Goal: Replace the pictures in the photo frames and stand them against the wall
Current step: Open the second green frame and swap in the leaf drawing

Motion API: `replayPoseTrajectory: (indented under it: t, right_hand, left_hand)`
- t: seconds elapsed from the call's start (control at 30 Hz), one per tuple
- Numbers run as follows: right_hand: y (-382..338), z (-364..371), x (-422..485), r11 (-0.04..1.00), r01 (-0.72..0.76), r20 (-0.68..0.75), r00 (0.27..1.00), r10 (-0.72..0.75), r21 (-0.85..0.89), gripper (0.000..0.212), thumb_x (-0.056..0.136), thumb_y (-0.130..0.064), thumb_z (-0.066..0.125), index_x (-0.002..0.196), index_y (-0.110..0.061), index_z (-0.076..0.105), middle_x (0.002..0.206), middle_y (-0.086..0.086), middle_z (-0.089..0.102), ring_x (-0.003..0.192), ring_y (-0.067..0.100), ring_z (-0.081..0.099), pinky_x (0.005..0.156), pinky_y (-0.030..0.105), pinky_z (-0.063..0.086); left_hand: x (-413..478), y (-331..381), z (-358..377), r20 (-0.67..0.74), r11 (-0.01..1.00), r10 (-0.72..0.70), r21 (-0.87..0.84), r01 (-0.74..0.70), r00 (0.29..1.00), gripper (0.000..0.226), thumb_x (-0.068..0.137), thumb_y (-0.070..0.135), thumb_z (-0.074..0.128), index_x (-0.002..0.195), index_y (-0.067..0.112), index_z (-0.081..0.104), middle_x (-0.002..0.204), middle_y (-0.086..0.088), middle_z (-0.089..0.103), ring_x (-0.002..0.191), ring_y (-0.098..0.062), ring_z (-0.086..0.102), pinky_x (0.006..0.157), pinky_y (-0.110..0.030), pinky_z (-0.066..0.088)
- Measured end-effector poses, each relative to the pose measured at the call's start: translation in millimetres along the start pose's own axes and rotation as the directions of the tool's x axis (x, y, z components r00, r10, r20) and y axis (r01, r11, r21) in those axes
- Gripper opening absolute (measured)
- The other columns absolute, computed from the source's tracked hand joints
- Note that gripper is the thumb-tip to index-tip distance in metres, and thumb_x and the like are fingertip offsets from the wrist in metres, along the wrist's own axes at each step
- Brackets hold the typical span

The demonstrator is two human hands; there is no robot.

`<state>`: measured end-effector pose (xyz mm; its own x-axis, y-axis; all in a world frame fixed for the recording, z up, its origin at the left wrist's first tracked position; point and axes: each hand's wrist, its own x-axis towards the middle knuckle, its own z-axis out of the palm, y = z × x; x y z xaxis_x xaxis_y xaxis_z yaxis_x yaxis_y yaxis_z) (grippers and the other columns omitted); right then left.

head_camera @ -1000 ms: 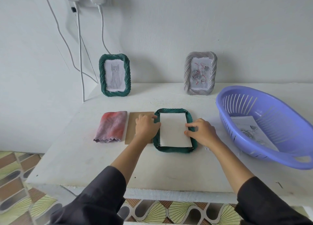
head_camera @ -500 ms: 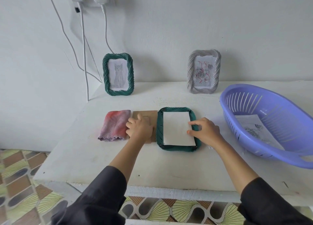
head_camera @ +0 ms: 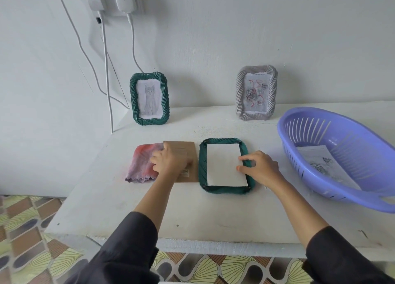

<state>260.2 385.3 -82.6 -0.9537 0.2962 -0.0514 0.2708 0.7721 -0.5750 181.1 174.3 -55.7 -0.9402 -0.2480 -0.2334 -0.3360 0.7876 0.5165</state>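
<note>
Work surface: white table [head_camera: 213, 215], filling the centre of the picture, set against a white wall.
Frame in work: green frame [head_camera: 227, 190], lying face down at centre, back open, short edges toward the wall and the table front.
Insert: white sheet [head_camera: 223, 164], seated in the recess of the green frame, blank side up.
Backing: brown backing board [head_camera: 191, 153], flat on the table just left of the green frame, apart from it; a barcode label shows near its lower edge.
Left hand: left hand [head_camera: 170, 162], palm down on the backing board, fingers curled over its left edge; whether it has actually gripped the board cannot be told.
Right hand: right hand [head_camera: 261, 168], fingers loosely spread, fingertips resting on the right edge of the white sheet and the frame rim; nothing held.
Cloth: pink cloth [head_camera: 142, 166], folded, left of the board, touching it.
Standing frames: cat frame [head_camera: 149, 99], upper left, and grey frame [head_camera: 256, 93], upper centre-right, both upright against the wall.
Basket: purple basket [head_camera: 333, 189], right edge, tilted, holding a printed picture [head_camera: 322, 164].
</note>
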Motion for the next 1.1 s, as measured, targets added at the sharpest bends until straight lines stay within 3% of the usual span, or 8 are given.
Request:
replayPoseTrajectory:
  t: [0.1, 0.23, 0.37, 0.5, 0.57, 0.63, 0.8, 1.1]
  right_hand:
    - [-1.7, -2.3, -0.5, 1.000, -0.007, -0.052, 0.999, 0.008, 0.014, 0.037, 0.082, -0.045, 0.062, 0.118, -0.035, 0.061, 0.125, 0.002, 0.054, 0.119, 0.022, 0.049, 0.090, 0.033, 0.031]
    - [-11.8, -7.1, -3.4, 0.992, 0.060, -0.141, 0.989, -0.044, 0.112, 0.037, 0.085, -0.042, 0.060, 0.121, -0.032, 0.060, 0.121, 0.003, 0.057, 0.113, 0.020, 0.052, 0.093, 0.032, 0.034]
    - [-29.8, -13.6, -8.7, 0.861, 0.077, -0.091, 0.995, -0.036, 0.503, 0.031, 0.089, -0.026, 0.059, 0.118, -0.014, 0.063, 0.089, 0.008, 0.068, 0.074, 0.016, 0.055, 0.080, 0.027, 0.043]
    - [-28.1, -13.5, -7.8, 0.845, 0.028, -0.091, 0.996, 0.025, 0.533, 0.025, 0.086, -0.012, 0.063, 0.110, -0.008, 0.066, 0.070, 0.006, 0.064, 0.051, 0.012, 0.053, 0.062, 0.018, 0.046]
    - [-21.9, -12.5, -6.7, 0.853, -0.015, -0.086, 0.994, 0.070, 0.522, 0.026, 0.083, -0.007, 0.065, 0.109, -0.006, 0.067, 0.070, 0.006, 0.063, 0.051, 0.011, 0.052, 0.059, 0.018, 0.044]
    - [-17.1, -11.3, -5.9, 0.859, -0.050, -0.071, 0.992, 0.100, 0.510, 0.027, 0.083, -0.008, 0.065, 0.109, -0.006, 0.068, 0.078, 0.009, 0.066, 0.054, 0.009, 0.052, 0.060, 0.020, 0.044]
    - [-11.2, -5.8, -1.8, 0.879, -0.081, -0.041, 0.993, 0.113, 0.471, 0.025, 0.083, -0.010, 0.066, 0.108, -0.008, 0.069, 0.088, 0.010, 0.068, 0.059, 0.006, 0.052, 0.069, 0.025, 0.042]
    - [-7.9, -4.6, 5.2, 0.900, -0.092, -0.028, 0.993, 0.115, 0.426, 0.024, 0.083, -0.011, 0.065, 0.107, -0.011, 0.070, 0.093, 0.005, 0.067, 0.087, 0.016, 0.060, 0.076, 0.027, 0.043]
  left_hand:
    - [-0.4, 1.9, -18.5, -0.113, 0.998, -0.007, -0.066, 0.000, 0.994, 0.077, 0.065, 0.034, 0.075, 0.127, 0.010, 0.035, 0.129, -0.019, 0.034, 0.121, -0.036, 0.032, 0.093, -0.042, 0.039]
    - [-9.9, 18.0, -38.1, -0.202, 0.972, 0.136, -0.163, -0.170, 0.970, 0.078, 0.066, 0.038, 0.075, 0.130, 0.015, 0.037, 0.126, -0.019, 0.036, 0.118, -0.036, 0.033, 0.090, -0.037, 0.035]
    - [-33.2, 42.3, -16.9, 0.070, 0.943, 0.247, -0.249, -0.223, 0.966, 0.083, 0.058, 0.048, 0.076, 0.130, 0.023, 0.044, 0.127, -0.014, 0.043, 0.120, -0.032, 0.040, 0.101, -0.038, 0.039]
    - [-51.4, 48.4, 12.8, 0.222, 0.939, 0.303, -0.235, -0.250, 0.927, 0.081, 0.067, 0.047, 0.075, 0.136, 0.021, 0.040, 0.132, -0.013, 0.039, 0.127, -0.029, 0.033, 0.098, -0.029, 0.034]
    - [-52.6, 48.8, 19.3, 0.269, 0.935, 0.316, -0.253, -0.250, 0.910, 0.072, 0.075, 0.044, 0.071, 0.135, 0.018, 0.042, 0.133, -0.012, 0.039, 0.128, -0.028, 0.030, 0.093, -0.027, 0.032]
    - [-52.0, 49.1, 22.2, 0.286, 0.937, 0.324, -0.228, -0.265, 0.901, 0.066, 0.079, 0.043, 0.068, 0.133, 0.014, 0.044, 0.133, -0.013, 0.041, 0.129, -0.029, 0.032, 0.100, -0.030, 0.032]
    - [-51.1, 51.2, 28.2, 0.281, 0.942, 0.329, -0.158, -0.295, 0.902, 0.057, 0.078, 0.042, 0.067, 0.125, 0.013, 0.051, 0.130, -0.016, 0.040, 0.125, -0.031, 0.034, 0.098, -0.032, 0.033]
    - [-52.7, 53.3, 29.4, 0.280, 0.943, 0.332, -0.098, -0.317, 0.901, 0.055, 0.081, 0.042, 0.064, 0.123, 0.009, 0.050, 0.129, -0.017, 0.039, 0.123, -0.032, 0.033, 0.101, -0.034, 0.031]
